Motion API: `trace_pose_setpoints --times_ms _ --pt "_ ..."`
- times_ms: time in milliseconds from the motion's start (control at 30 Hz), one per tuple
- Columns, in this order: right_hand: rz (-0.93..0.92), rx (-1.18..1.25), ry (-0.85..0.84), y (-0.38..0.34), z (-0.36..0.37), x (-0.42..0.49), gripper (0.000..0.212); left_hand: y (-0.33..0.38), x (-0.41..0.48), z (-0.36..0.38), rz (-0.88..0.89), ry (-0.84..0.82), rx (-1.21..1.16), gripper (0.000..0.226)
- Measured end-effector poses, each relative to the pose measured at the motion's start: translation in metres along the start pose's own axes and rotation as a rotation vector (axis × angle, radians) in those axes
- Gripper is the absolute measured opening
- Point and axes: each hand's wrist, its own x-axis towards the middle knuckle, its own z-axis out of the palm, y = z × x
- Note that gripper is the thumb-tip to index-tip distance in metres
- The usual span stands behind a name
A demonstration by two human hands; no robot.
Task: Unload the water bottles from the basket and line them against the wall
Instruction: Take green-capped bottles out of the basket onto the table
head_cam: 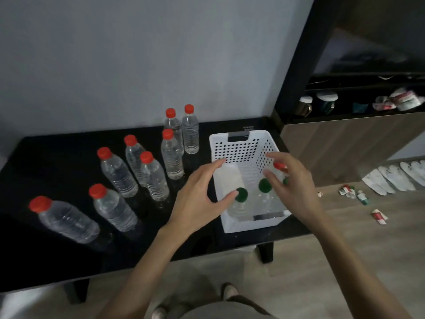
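Green cap of the near bottle (241, 194) lies just beside the left hand's (202, 192) thumb; that hand's fingers are spread, holding nothing. The right hand's (292, 180) fingers hang loosely apart over a second green-capped bottle (265, 185). Both bottles stand upright in the white perforated plastic basket (239, 150). The clear, ribbed bottles are probably smooth, squashy, and weighty if full, so the neck under the cap looks the best hold. Eight red-capped bottles (171, 155) stand on the black bench (57, 157), two nearest the wall (138, 65).
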Motion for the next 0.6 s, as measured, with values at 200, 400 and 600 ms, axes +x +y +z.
trace_pose_setpoints --times_ms 200,400,600 --pt "-0.048 0.045 -0.336 0.045 0.016 0.001 0.045 -0.012 0.001 0.072 -0.211 -0.100 0.019 0.085" --pt "-0.004 0.135 -0.431 0.063 0.036 -0.001 0.049 -0.020 -0.008 0.094 -0.302 -0.022 0.076 0.071" --pt "0.069 0.184 -0.495 0.079 0.054 0.001 0.062 -0.017 0.011 0.094 -0.336 -0.149 0.262 0.083"
